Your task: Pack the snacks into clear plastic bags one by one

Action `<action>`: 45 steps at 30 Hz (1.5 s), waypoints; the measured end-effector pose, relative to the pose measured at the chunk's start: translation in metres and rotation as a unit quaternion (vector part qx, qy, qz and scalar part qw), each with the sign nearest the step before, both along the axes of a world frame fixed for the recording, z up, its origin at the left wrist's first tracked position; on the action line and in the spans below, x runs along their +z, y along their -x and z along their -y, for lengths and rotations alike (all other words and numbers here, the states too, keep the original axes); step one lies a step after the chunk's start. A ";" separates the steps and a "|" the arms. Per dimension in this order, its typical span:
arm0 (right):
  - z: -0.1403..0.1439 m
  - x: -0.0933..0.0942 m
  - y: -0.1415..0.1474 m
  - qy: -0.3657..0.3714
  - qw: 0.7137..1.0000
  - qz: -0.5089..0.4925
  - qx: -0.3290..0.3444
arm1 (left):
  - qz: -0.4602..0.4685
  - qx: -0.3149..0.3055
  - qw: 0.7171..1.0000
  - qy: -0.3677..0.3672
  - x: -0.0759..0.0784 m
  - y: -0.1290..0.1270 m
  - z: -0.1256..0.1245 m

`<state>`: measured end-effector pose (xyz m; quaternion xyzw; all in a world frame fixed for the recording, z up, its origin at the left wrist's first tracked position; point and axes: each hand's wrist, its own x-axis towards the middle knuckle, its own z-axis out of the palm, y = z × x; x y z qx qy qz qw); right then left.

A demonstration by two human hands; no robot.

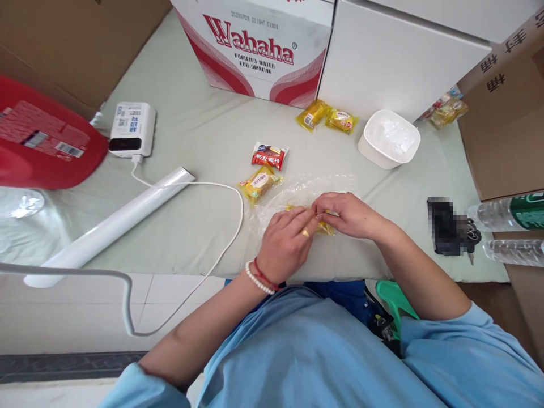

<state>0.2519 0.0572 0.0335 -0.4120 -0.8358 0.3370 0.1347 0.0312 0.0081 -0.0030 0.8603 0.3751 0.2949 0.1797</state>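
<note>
My left hand (pixel 289 241), wearing a gold ring and red and white bracelets, is closed over a yellow snack packet (pixel 326 228). Fingertips of my right hand (pixel 346 215) pinch the same packet close to the left fingers. Most of the packet is hidden beneath both hands. Under them spreads a crinkled clear plastic bag (pixel 335 182) on the pale green cloth. Just beyond the left fingers lie another yellow snack packet (pixel 260 182) and a red-and-white snack packet (pixel 270 156).
Behind stand a Wahaha carton (pixel 263 79), two yellow packets (pixel 313 115) and a white plastic tub (pixel 374 150). A white cable (pixel 243 209) runs from a power bank (pixel 134 127) past a white roll (pixel 114 224) on the left. Bottles (pixel 493 215) lie at the right edge.
</note>
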 end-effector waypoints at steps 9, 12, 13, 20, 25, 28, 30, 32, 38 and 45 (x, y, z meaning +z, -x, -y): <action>0.008 0.000 -0.018 0.021 0.996 -0.026 -0.081 | -0.033 0.040 0.999 -0.011 -0.025 -0.007 -0.010; 0.018 0.007 -0.027 0.033 0.994 0.012 -0.102 | -0.013 0.060 0.998 -0.002 -0.025 -0.009 -0.006; 0.020 0.010 -0.030 0.064 0.992 0.017 -0.106 | -0.007 0.073 0.997 -0.007 -0.026 -0.010 -0.005; 0.012 -0.005 -0.050 0.274 0.947 -0.049 -0.157 | -0.024 0.089 0.994 -0.059 -0.025 -0.011 -0.005; -0.008 -0.021 -0.071 0.278 0.945 0.048 -0.169 | -0.016 0.092 0.995 -0.035 -0.022 -0.009 -0.006; -0.031 -0.015 -0.070 0.146 0.952 0.124 -0.238 | -0.017 0.100 0.994 -0.045 -0.019 -0.008 -0.007; -0.051 -0.013 -0.057 0.028 0.954 0.162 -0.249 | -0.027 0.092 0.994 -0.054 -0.017 -0.008 -0.008; -0.071 -0.017 -0.037 -0.048 0.960 0.183 -0.206 | -0.038 0.085 0.994 -0.054 -0.015 -0.009 -0.008; -0.109 -0.036 0.017 0.034 0.968 0.223 -0.108 | -0.090 0.137 0.985 -0.059 -0.008 -0.012 -0.007; -0.104 -0.009 0.010 -0.012 0.993 0.111 -0.031 | -0.155 0.107 0.975 -0.121 -0.007 -0.012 -0.004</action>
